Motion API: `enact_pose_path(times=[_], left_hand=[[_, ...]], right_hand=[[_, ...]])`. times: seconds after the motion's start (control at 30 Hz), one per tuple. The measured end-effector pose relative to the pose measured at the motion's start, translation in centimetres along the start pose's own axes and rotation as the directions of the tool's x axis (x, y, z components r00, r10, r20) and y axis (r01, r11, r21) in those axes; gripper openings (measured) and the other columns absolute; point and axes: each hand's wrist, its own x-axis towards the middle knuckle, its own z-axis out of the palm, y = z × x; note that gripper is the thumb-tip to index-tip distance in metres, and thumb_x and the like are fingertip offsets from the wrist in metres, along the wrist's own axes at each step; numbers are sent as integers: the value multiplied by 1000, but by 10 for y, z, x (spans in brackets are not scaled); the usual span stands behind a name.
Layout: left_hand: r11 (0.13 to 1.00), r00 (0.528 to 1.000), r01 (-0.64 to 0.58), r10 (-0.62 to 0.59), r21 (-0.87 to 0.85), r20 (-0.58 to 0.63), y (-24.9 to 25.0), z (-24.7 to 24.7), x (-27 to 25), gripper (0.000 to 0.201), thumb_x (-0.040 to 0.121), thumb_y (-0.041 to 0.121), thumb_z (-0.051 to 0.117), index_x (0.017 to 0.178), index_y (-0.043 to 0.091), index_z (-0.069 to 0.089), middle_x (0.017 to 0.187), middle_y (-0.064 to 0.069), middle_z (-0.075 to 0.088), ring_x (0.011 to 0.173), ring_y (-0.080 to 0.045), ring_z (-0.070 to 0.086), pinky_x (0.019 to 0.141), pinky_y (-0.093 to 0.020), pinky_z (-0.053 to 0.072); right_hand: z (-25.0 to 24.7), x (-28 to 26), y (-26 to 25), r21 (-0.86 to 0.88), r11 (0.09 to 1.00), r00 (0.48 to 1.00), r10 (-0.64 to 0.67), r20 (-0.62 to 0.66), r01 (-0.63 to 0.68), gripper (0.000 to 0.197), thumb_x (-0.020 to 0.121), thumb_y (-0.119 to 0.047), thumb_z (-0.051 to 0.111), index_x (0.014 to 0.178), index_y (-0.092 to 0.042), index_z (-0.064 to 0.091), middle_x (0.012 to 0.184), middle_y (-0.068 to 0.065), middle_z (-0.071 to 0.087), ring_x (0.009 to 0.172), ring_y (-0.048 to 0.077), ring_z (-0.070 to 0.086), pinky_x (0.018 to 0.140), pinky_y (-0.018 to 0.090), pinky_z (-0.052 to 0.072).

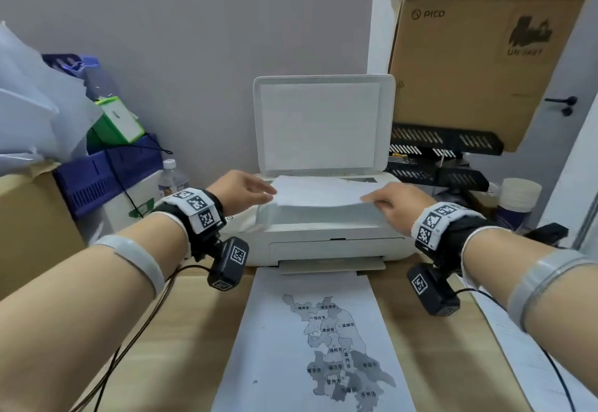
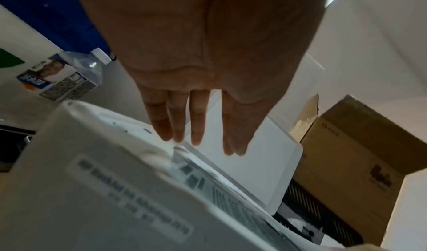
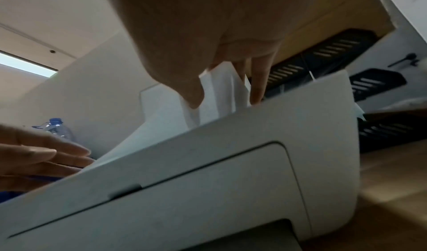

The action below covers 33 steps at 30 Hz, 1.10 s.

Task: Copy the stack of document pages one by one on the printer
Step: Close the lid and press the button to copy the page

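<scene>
A white printer (image 1: 323, 243) stands on the wooden table with its scanner lid (image 1: 320, 123) raised. Both hands hold a white page (image 1: 320, 196) just above the glass, sagging in the middle. My left hand (image 1: 268, 193) lies with straight fingers at the page's left edge. My right hand (image 1: 372, 199) pinches the right edge. The right wrist view shows the right hand (image 3: 225, 99) with thumb and fingers either side of the page (image 3: 217, 83). In the left wrist view the left hand (image 2: 201, 141) hovers flat over the page's printed underside (image 2: 231, 194). A grey map copy (image 1: 310, 340) lies below the output tray.
A large cardboard box (image 1: 469, 55) and black mesh trays (image 1: 443, 146) stand right of the printer. Blue crates (image 1: 106, 172), a water bottle (image 1: 173, 175) and another box (image 1: 32, 217) crowd the left. More sheets (image 1: 524, 347) lie at the table's right edge. Cables trail from both wrists.
</scene>
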Motion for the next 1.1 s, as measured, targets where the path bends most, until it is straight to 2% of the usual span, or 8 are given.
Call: enact_pose_path(times=[0.13,0.23,0.33,0.47,0.53,0.63,0.83,1.1], left_hand=[[989,998,20,-29,148,63,6,14,1,30,94,35,63,124,32,66,132,3,63,119,-15,59,102,-27,40],[971,982,43,-85,235,169,13,21,2,35,96,41,57,130,36,61,134,3,61,118,-18,60,101,-27,42],[908,971,12,-111,419,213,20,26,2,37,97,42,52,134,35,59,138,5,57,123,-17,54,101,-26,38],[891,962,2,-125,453,242,26,24,1,33,96,42,54,127,36,62,126,6,62,108,-14,59,102,-30,43],[899,959,3,-127,438,253,26,23,1,29,95,42,55,122,37,65,115,10,64,96,-11,58,100,-30,44],[902,960,1,-122,432,254,26,23,1,27,95,42,56,120,38,66,109,11,63,89,-9,55,96,-29,44],[885,951,19,-159,464,265,22,26,-1,37,95,47,52,132,45,56,133,6,57,121,-16,54,109,-35,39],[877,949,14,-163,481,269,26,26,-4,39,96,46,51,135,46,54,141,6,53,130,-16,48,114,-37,32]], right_hand=[[17,5,4,57,998,995,4,100,-10,37,103,-20,39,130,-30,63,134,1,60,122,22,54,103,26,39],[19,6,5,122,991,988,35,149,-53,40,101,-15,38,130,-28,63,141,-4,55,129,18,49,106,25,36],[19,8,10,147,983,977,79,198,-109,41,98,-22,41,132,-35,60,148,-7,48,137,16,40,115,32,29],[22,4,19,46,982,969,171,180,-182,41,95,-43,41,132,-45,56,136,-2,43,132,21,38,112,44,32],[24,1,18,48,977,972,199,126,-206,38,94,-40,41,126,-35,61,123,-1,43,124,21,41,107,43,36],[28,-3,15,18,979,974,198,107,-201,37,95,-39,39,118,-20,63,123,2,46,120,23,42,102,42,38],[34,-8,13,-20,983,977,185,103,-184,39,97,-44,33,119,-23,58,130,2,49,119,25,43,101,41,38],[36,-9,14,-28,984,981,180,72,-179,41,99,-45,32,124,-24,56,134,2,49,121,24,44,100,39,38]])
